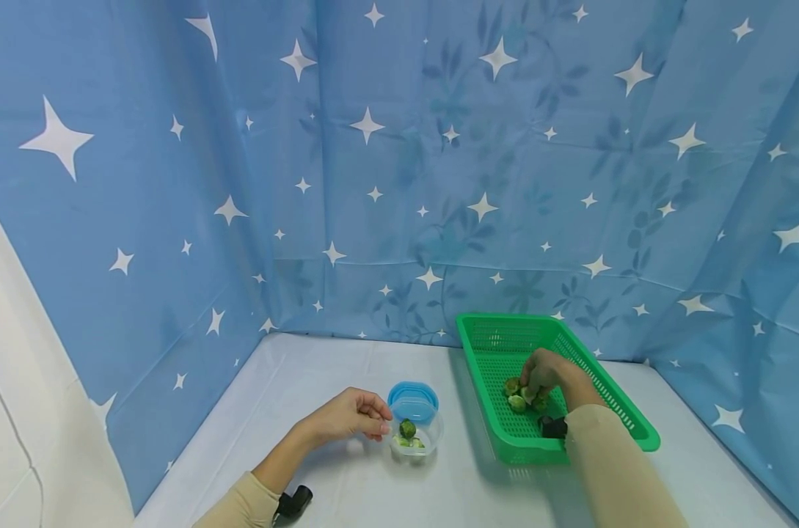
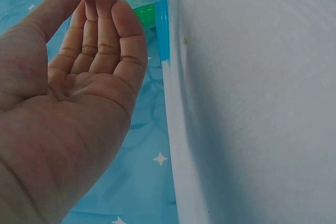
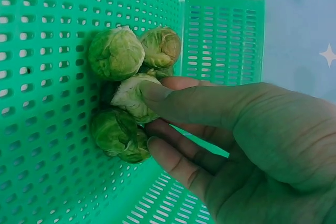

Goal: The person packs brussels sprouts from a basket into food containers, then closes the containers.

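Note:
In the head view my right hand [image 1: 546, 372] reaches into a green plastic basket [image 1: 498, 440]. Its thumb and fingers pinch a pale Brussels sprout [image 3: 131, 98], clearest in the right wrist view. Several other Brussels sprouts [image 3: 116, 53] lie against it on the basket floor. My left hand [image 1: 353, 415] is at the left side of a small clear plastic container [image 1: 412, 453], thumb and fingertips holding its rim. Inside the container are a dark green Brussels sprout [image 1: 407, 428] and paler ones below it. The container's blue lid [image 1: 413, 393] stands open behind it.
A white-covered table [image 1: 346, 488] bears the container at the middle and the basket to its right. Blue curtains with white stars [image 1: 399, 183] hang behind and at both sides. Black devices are strapped at both wrists.

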### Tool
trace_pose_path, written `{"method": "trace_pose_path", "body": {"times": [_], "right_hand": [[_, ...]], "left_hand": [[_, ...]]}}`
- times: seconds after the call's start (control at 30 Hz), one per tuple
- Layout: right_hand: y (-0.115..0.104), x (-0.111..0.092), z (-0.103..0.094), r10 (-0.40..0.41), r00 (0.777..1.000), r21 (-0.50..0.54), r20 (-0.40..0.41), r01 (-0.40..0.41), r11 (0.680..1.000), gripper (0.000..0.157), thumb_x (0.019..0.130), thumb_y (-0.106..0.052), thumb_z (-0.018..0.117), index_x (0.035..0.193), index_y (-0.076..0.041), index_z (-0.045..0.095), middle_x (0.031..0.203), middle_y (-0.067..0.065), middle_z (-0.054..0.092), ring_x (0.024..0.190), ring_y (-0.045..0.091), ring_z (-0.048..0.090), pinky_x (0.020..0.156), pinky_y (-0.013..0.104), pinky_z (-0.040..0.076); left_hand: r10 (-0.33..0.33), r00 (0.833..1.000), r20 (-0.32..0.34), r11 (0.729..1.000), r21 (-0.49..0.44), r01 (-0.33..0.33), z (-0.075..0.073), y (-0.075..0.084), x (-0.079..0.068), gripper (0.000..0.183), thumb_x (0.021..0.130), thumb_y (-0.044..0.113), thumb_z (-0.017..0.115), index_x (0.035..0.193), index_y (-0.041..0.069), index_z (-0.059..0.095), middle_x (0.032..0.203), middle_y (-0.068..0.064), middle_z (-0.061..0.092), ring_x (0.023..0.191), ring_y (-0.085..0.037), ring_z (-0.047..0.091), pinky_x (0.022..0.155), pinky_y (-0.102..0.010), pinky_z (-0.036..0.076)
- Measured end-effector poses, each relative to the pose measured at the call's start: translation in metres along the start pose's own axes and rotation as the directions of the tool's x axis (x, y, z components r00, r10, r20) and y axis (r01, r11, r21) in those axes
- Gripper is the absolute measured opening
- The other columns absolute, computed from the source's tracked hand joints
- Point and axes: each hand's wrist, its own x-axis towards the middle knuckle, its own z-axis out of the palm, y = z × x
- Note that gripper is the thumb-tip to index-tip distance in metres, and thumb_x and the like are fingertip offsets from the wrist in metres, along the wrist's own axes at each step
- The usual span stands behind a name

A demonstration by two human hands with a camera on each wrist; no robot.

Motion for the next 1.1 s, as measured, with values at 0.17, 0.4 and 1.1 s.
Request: {"method": "trace_pose_path", "body": {"times": [0.17, 0.4, 1.1], "right_hand": [[0.0001, 0.0009, -0.0001, -0.009, 1.000, -0.004, 0.010, 0.009, 1.000, 0.016, 0.085, 0.009, 0.077, 0.099, 0.003, 0.073, 0.098, 0.014, 0.068, 0.085, 0.025, 0.067, 0.076, 0.045, 0.062], [0.0014, 0.0052, -0.0009, -0.009, 1.000, -0.015, -0.005, 0.009, 1.000, 0.016, 0.084, 0.007, 0.076, 0.098, 0.000, 0.076, 0.100, 0.013, 0.068, 0.076, 0.023, 0.055, 0.068, 0.040, 0.053], [-0.0046, 0.0041, -0.0048, -0.092, 0.992, 0.164, -0.081, 0.104, 0.981, 0.015, 0.095, 0.008, 0.058, 0.086, 0.006, 0.069, 0.081, 0.012, 0.064, 0.061, 0.019, 0.048, 0.061, 0.040, 0.048]], "left_hand": [[-0.005, 1.000, -0.012, 1.000, -0.002, 0.005, 0.0004, 0.0003, -0.0003, 0.034, 0.096, 0.013, 0.076, 0.118, -0.012, 0.067, 0.090, -0.002, 0.073, 0.081, -0.017, 0.073, 0.082, -0.042, 0.064], [-0.005, 1.000, -0.016, 1.000, -0.001, 0.005, -0.0001, 0.0004, -0.0002, 0.033, 0.096, 0.012, 0.075, 0.118, -0.012, 0.067, 0.090, -0.003, 0.073, 0.081, -0.017, 0.073, 0.083, -0.042, 0.064], [-0.003, 1.000, -0.010, 1.000, 0.001, 0.003, 0.0009, 0.0010, -0.0015, 0.033, 0.097, 0.012, 0.075, 0.118, -0.011, 0.067, 0.093, -0.002, 0.074, 0.082, -0.017, 0.073, 0.081, -0.039, 0.064]]}}
